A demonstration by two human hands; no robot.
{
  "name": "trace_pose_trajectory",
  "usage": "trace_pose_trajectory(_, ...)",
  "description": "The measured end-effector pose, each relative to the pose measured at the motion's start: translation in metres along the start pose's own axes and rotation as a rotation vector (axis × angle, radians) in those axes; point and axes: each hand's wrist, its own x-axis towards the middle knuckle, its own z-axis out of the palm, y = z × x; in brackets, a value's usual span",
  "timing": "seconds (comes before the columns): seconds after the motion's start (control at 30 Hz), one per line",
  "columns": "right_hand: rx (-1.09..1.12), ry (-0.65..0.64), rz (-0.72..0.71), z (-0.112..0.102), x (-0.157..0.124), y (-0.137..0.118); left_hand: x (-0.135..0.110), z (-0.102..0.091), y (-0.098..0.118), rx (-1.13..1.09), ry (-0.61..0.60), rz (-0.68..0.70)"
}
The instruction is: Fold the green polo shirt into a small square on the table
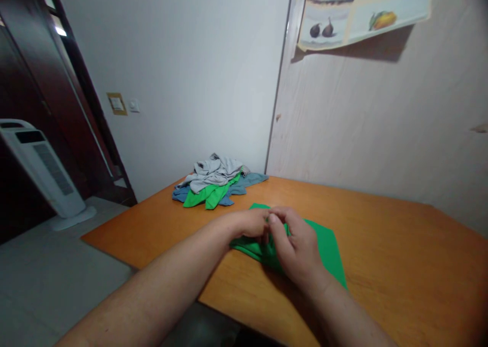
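Observation:
A bright green cloth [324, 245] lies flat on the orange wooden table [400, 255] in front of me. My left hand [249, 224] and my right hand [293, 248] meet over its left part. Both have their fingers closed, pinching a bunched edge of the green cloth. The part of the cloth under my hands is hidden.
A pile of clothes [215, 182], grey on top with green and blue pieces below, sits at the table's far left corner by the wall. A white tower fan [41, 169] stands on the floor at left. A fruit poster [358, 11] hangs on the right wall.

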Motion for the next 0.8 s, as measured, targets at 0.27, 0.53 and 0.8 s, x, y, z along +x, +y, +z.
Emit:
trace_pose_trajectory(0.27, -0.192, -0.351, 0.207, 0.008, 0.012, 0.04, -0.021, -0.006, -0.005, -0.375, 0.117, -0.045)
trace_pose_trajectory(0.53, -0.196, -0.697, 0.015, -0.003, 0.007, 0.025, -0.055, -0.011, -0.041, -0.531, 0.617, 0.074)
trace_pose_trajectory(0.8, -0.406, -0.53, -0.035, 0.01, 0.014, 0.031, -0.091, 0.006, -0.059, -0.334, 0.513, 0.137)
